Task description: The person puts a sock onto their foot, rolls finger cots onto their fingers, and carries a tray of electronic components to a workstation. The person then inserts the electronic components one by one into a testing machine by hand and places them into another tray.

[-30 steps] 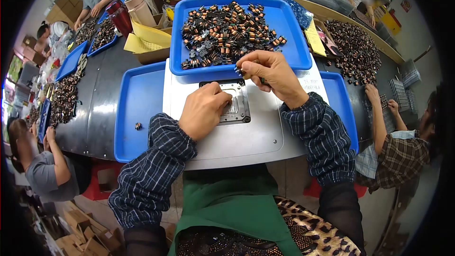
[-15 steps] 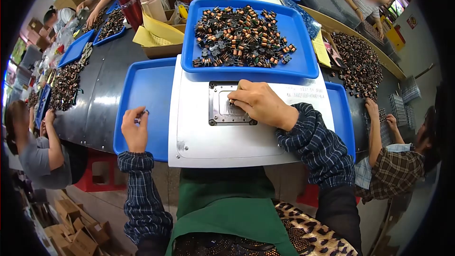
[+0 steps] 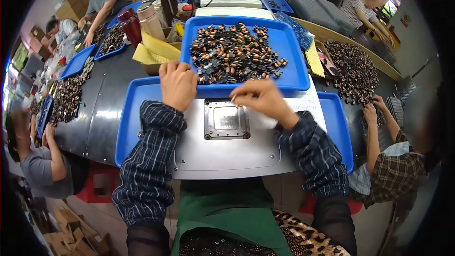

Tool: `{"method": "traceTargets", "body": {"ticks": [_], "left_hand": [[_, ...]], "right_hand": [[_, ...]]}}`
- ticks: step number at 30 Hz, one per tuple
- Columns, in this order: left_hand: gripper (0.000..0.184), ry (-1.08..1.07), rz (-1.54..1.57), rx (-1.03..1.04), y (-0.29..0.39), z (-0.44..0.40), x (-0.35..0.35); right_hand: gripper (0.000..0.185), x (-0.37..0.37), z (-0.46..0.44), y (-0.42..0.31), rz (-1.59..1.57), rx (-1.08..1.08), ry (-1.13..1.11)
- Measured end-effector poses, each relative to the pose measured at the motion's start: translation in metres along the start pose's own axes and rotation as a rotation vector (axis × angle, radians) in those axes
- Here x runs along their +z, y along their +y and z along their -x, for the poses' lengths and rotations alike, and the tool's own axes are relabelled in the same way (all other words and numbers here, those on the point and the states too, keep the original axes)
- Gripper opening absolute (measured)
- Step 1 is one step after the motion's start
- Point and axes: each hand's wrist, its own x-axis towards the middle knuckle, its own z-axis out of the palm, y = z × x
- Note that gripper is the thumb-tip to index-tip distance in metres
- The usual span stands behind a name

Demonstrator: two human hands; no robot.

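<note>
My left hand (image 3: 178, 86) is at the near left corner of a blue tray (image 3: 284, 83) heaped with small copper-wound coils (image 3: 232, 50). Its fingers bend forward at the rim and the fingertips are hidden. My right hand (image 3: 265, 100), slightly blurred, hovers over the far right of a square metal fixture (image 3: 226, 119). Thumb and forefinger are pinched together; a tiny light bit shows at their tips, too small to name. The fixture sits in a silver panel (image 3: 227, 159), its shiny centre plate uncovered. One small dark part (image 3: 140, 134) lies in the left blue tray (image 3: 129, 130), partly behind my left sleeve.
Another blue tray (image 3: 335, 128) extends under the panel's right side. A yellow paper-filled box (image 3: 156, 52), a red flask (image 3: 130, 26) and a pink flask (image 3: 149, 21) stand left of the coil tray. Coil piles (image 3: 353, 71) cover the right bench. Several people work around the table.
My left hand has gone from the left tray up to the coil tray, and a small part now shows in the left tray. My right hand has lifted off the fixture. The view has tilted.
</note>
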Motion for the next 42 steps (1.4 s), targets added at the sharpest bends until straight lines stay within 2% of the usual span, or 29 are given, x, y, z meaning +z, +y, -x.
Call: {"method": "traceTargets", "body": {"ticks": [1, 3, 5, 7, 9, 10, 11, 13, 14, 15, 17, 19, 21, 22, 24, 25, 27, 28, 30, 31, 33, 35, 37, 40, 42], "left_hand": [[0.013, -0.003, 0.009, 0.014, 0.002, -0.002, -0.002], [0.014, -0.054, 0.078, -0.067, 0.006, -0.003, -0.014], [0.013, -0.065, 0.117, -0.063, 0.002, -0.002, -0.016], [0.014, -0.130, 0.280, -0.197, 0.001, -0.003, -0.017], [0.014, -0.077, 0.270, -0.190, 0.008, -0.002, -0.018], [0.014, 0.002, 0.458, -0.254, 0.009, -0.001, -0.017], [0.014, 0.080, 0.645, -0.318, 0.010, -0.001, -0.017], [0.015, 0.145, 0.693, -0.302, 0.015, 0.004, -0.016], [0.014, 0.105, 0.894, -0.394, 0.016, 0.008, -0.017], [0.013, 0.065, 1.089, -0.490, 0.016, 0.014, -0.019], [0.014, -0.099, 1.239, -0.613, 0.019, 0.021, -0.025], [0.020, -0.197, 1.334, -0.653, 0.030, 0.026, -0.027], [0.025, -0.235, 1.375, -0.616, 0.039, 0.035, -0.029], [0.024, -0.233, 1.352, -0.583, 0.041, 0.038, -0.030], [0.024, -0.237, 1.332, -0.560, 0.050, 0.043, -0.035], [0.022, -0.250, 1.215, -0.549, 0.054, 0.044, -0.039], [0.020, -0.261, 1.099, -0.541, 0.059, 0.044, -0.041], [0.018, -0.245, 0.954, -0.383, 0.060, 0.043, -0.041], [0.015, -0.224, 0.756, -0.139, 0.064, 0.040, -0.038], [0.015, -0.225, 0.756, -0.142, 0.066, 0.038, -0.036], [0.012, -0.235, 0.645, 0.038, 0.068, 0.037, -0.032], [0.010, -0.262, 0.629, 0.048, 0.068, 0.034, -0.031], [0.014, -0.305, 0.520, 0.156, 0.068, 0.029, -0.031], [0.013, -0.402, 0.525, 0.168, 0.065, 0.025, -0.034], [0.013, -0.386, 0.542, 0.138, 0.067, 0.027, -0.034]], "right_hand": [[0.011, -0.020, -0.002, -0.008, -0.177, 0.188, 0.048], [0.021, -0.059, -0.001, 0.006, -0.725, 0.346, 0.200], [0.028, -0.075, -0.005, 0.003, -0.722, 0.306, 0.416], [0.022, -0.090, -0.007, 0.031, -0.644, 0.321, 0.487], [0.018, -0.101, -0.007, 0.052, -0.230, 0.366, 0.489], [0.015, -0.103, -0.008, 0.055, 0.013, 0.406, 0.505], [0.015, -0.103, -0.008, 0.065, 0.015, 0.411, 0.509], [0.019, -0.095, -0.009, 0.079, 0.888, 0.066, 0.423], [0.021, -0.091, -0.009, 0.085, 0.968, 0.243, 0.396], [0.021, -0.090, -0.011, 0.080, 0.961, 0.244, 0.384], [0.022, -0.088, -0.015, 0.076, 1.093, 0.274, 0.324], [0.021, -0.090, -0.014, 0.086, 1.045, 0.229, 0.387], [0.019, -0.094, -0.015, 0.089, 1.026, 0.038, 0.469], [0.019, -0.094, -0.016, 0.084, 1.022, 0.039, 0.475], [0.021, -0.098, -0.011, 0.061, 0.065, 0.466, 0.536], [0.021, -0.096, -0.009, 0.052, 0.065, 0.468, 0.535], [0.026, -0.088, -0.006, 0.036, -0.504, 0.403, 0.540], [0.031, -0.086, -0.005, 0.032, -0.643, 0.394, 0.512], [0.031, -0.075, -0.006, 0.021, -0.767, 0.373, 0.488], [0.031, -0.069, -0.006, 0.019, -0.890, 0.351, 0.465], [0.031, -0.060, -0.004, 0.013, -0.857, 0.324, 0.431], [0.028, -0.050, -0.005, 0.002, -0.719, 0.403, 0.338], [0.028, -0.040, -0.006, 0.003, -0.728, 0.434, 0.350], [0.029, -0.032, -0.004, 0.000, -0.696, 0.442, 0.252], [0.027, -0.030, -0.002, -0.004, -0.692, 0.457, 0.182]]}}
